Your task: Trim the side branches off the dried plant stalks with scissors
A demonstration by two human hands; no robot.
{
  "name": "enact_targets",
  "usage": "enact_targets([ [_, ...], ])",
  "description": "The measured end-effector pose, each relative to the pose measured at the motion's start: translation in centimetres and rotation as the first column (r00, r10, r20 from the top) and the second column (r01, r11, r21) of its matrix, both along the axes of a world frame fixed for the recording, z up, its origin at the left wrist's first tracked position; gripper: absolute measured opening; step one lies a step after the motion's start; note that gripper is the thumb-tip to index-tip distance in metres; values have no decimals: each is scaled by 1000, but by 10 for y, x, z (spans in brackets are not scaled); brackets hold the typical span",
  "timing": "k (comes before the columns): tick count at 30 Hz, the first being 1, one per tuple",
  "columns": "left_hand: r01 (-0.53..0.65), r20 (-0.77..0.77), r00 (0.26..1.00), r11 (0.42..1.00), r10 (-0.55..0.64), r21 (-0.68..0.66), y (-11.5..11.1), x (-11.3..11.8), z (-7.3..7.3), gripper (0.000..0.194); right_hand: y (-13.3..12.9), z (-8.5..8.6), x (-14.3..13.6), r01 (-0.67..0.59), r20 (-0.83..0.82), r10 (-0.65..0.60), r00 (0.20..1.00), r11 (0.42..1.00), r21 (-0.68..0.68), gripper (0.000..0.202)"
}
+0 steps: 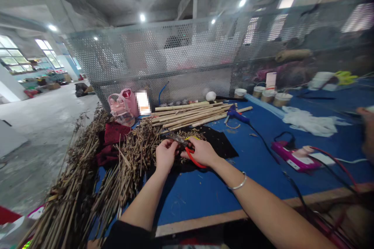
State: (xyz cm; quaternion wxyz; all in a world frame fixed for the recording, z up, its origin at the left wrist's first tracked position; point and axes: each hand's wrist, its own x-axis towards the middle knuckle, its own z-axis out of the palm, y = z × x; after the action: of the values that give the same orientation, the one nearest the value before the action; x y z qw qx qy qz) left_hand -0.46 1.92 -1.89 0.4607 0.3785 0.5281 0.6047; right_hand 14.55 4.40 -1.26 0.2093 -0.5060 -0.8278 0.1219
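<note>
My right hand [201, 152] grips scissors with red and yellow handles [193, 158]. Their metal blades [176, 137] point left, over the fingers of my left hand [165, 157]. That left hand is closed in a pinch; whatever is between its fingertips is too small to make out. Both hands are above a black cloth [223, 144] strewn with dry plant bits. Left of them lies a thick bundle of dried plant stems [136, 155] with withered heads.
Pale sticks [198, 114] and a blue glue gun [238, 115] lie behind my hands. On the right are a purple power strip [295, 157] with cords and white plastic [309, 120]. A perforated metal screen [163, 62] stands behind. Someone else's hand [366, 120] shows at the right edge.
</note>
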Motion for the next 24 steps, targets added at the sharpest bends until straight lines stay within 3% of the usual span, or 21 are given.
enact_targets([
  [9, 5, -152, 988, 998, 6, 70, -1, -1, 2, 16, 1, -1, 2, -34, -49, 33, 998, 999, -13, 35],
  [15, 74, 97, 992, 995, -80, 65, -2, 2, 6, 26, 5, -6, 3, -57, -121, 48, 992, 996, -75, 29],
  [21, 64, 117, 991, 996, -70, 57, -2, 4, 3, 22, 2, -8, -3, -58, -141, 63, 988, 997, 45, 34],
  [24, 55, 107, 992, 996, -63, 72, -2, 6, 4, 20, 0, -9, -6, -37, -133, 42, 990, 999, 40, 34],
])
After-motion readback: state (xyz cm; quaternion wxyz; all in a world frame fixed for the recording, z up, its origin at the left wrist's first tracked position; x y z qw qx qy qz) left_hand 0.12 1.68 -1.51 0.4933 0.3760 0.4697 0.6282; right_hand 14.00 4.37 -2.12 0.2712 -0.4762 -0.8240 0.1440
